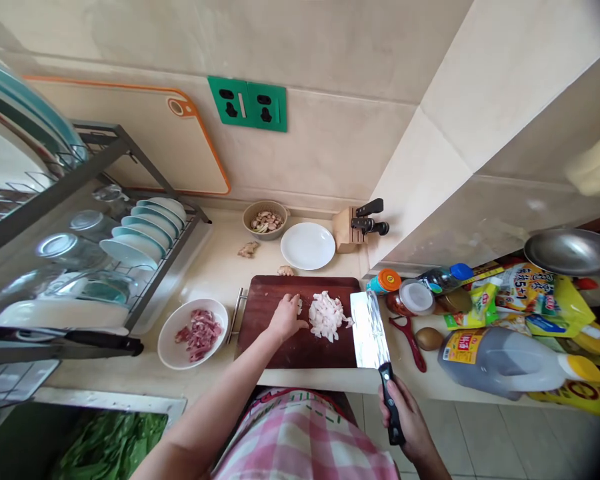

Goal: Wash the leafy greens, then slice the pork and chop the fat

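Observation:
My right hand (405, 413) is wrapped round the black handle of a cleaver (370, 330). The broad blade, wet and with bits stuck to it, lies over the right edge of the dark red cutting board (267, 347). On the board, my left hand (286, 318) has its thumb apart from its fingers, beside a small pale piece (299, 306). Just right of that hand is a heap of chopped pale pieces (326, 316). A white bowl (165, 345) holding sliced raw meat (199, 335) stands left of the board.
Behind the board are a white plate (308, 246), ginger (249, 249), a small basket (249, 215) of sliced food and a knife block (344, 230). A peeler (410, 341), jars and a large bottle (505, 360) crowd the right. Left are a dish rack (167, 287) and a sink with greens (115, 447).

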Demonstrator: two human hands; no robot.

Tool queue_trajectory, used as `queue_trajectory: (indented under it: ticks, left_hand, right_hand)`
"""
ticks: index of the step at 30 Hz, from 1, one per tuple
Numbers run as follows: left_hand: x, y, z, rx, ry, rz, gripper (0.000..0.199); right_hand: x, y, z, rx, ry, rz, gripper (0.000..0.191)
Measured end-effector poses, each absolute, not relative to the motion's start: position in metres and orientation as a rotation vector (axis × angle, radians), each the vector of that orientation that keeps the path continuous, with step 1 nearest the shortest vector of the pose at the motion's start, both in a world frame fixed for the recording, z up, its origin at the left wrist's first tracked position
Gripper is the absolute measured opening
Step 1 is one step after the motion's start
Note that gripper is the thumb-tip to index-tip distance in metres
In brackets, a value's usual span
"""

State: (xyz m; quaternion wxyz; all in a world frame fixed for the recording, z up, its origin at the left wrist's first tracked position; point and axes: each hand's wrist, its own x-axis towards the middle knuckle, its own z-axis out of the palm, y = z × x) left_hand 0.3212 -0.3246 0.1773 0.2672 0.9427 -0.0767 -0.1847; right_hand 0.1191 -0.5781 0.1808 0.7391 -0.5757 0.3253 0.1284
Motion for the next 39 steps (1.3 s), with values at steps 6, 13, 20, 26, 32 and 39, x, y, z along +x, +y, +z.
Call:
queue_trajectory:
  ticks: [6,13,20,26,32,39]
  left_hand:
    - [0.307,-0.359,0.179,2.518,-0.31,-0.648,0.111]
    - [0.3,-0.374,0.174,2.51,-0.327,-0.634,0.119]
    - [0.292,-0.366,0.164,2.3,-0.212,-0.504,0.102]
    - [0.294,-0.36,0.174,2.214,-0.139,-0.444,0.094]
    - [0.352,-0.357,0.211,2.22,-0.222,-0.325,0.095]
    - [0.462,-0.354,0.217,2.044,-0.154,-0.484,0.08]
  right_hand:
    - [0.117,-0.577,0.149,-1.119,0.695,0.31,0.035]
    - [0.145,-0.566,0.154,-1.246,0.605,0.459,0.037]
    - [0.157,-0.546,0.159,-1.174,0.524,0.553,0.04]
    - [0.161,-0.543,0.175,-1.095,0.48,0.584,0.039]
    - [0.211,-0.545,0.216,-1.049,0.457,0.541,0.034]
    - [0.313,-0.523,0.262,-1.129,0.463,0.399,0.035]
